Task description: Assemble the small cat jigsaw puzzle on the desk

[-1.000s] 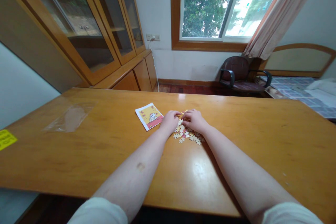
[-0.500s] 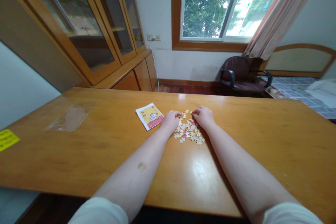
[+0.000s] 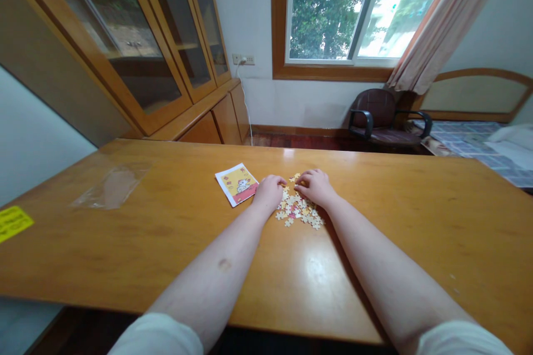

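Lying flat toward the left of the worktop (image 3: 183,233), a clear plastic sleeve (image 3: 112,186) sits well apart from the picture card (image 3: 237,184), which is just beside the person's left hand (image 3: 269,193). That hand curls with its fingers close together; whether they pinch anything cannot be told. Against it begins the heap of jigsaw pieces (image 3: 303,212), loose and overlapping, a few lying on its far side. The right hand (image 3: 316,186) arches over the heap's far right part, fingers bent, one piece near the tips, its grip unclear. Work seems barely begun: the pieces are out, but no joined section can be made out
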`<state>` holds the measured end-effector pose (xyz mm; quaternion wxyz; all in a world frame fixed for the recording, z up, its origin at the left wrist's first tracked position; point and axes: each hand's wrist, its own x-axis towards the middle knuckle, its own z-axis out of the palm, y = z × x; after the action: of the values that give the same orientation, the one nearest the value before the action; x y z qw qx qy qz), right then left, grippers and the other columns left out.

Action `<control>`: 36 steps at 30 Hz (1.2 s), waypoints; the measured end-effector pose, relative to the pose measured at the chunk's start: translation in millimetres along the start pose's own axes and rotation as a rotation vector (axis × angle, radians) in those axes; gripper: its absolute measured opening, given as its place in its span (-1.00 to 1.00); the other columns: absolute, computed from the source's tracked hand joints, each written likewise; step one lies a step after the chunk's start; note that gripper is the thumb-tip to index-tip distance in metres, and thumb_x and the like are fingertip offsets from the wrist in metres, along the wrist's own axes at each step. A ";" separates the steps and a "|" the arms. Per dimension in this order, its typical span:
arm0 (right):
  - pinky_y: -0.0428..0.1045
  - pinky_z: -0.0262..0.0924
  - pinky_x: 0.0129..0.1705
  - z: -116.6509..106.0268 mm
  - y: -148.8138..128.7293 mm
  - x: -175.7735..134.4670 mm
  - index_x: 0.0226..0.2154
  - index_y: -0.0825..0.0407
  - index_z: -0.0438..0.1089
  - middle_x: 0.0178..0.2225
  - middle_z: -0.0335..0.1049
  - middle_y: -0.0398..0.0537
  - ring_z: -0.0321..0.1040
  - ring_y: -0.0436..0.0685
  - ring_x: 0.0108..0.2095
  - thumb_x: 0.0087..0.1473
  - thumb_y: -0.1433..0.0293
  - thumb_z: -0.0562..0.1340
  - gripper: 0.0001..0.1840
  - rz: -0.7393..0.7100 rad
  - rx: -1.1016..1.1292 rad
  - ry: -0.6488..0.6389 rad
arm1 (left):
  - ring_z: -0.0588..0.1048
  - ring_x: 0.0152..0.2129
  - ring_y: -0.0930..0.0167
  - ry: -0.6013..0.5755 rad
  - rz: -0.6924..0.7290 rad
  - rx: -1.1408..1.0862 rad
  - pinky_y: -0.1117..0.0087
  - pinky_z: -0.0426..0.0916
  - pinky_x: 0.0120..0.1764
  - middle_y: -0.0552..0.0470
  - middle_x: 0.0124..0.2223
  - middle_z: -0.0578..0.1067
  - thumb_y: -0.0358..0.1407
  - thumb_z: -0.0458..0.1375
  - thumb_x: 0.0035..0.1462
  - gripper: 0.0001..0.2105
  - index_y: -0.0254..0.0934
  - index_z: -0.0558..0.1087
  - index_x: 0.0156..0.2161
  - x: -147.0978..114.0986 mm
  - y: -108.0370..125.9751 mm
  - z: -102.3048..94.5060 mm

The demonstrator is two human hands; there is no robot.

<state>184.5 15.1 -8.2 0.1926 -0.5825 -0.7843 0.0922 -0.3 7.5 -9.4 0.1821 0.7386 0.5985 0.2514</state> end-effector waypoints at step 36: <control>-0.10 0.12 -0.37 -4.5 7.1 -0.8 -0.47 0.03 0.46 -0.51 0.45 -0.10 0.34 0.05 -0.43 0.19 0.21 0.03 -0.59 0.110 0.266 0.035 | 0.39 -0.03 0.29 -0.072 0.094 0.055 0.24 0.23 0.11 0.00 -0.03 0.52 -0.43 0.00 0.08 -0.65 -0.16 0.56 -0.11 -4.8 7.8 -2.8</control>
<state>192.8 16.1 -6.9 0.2764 -0.5953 -0.7287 0.1956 3.5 1.1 -3.4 0.1711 0.7791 0.5629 0.2164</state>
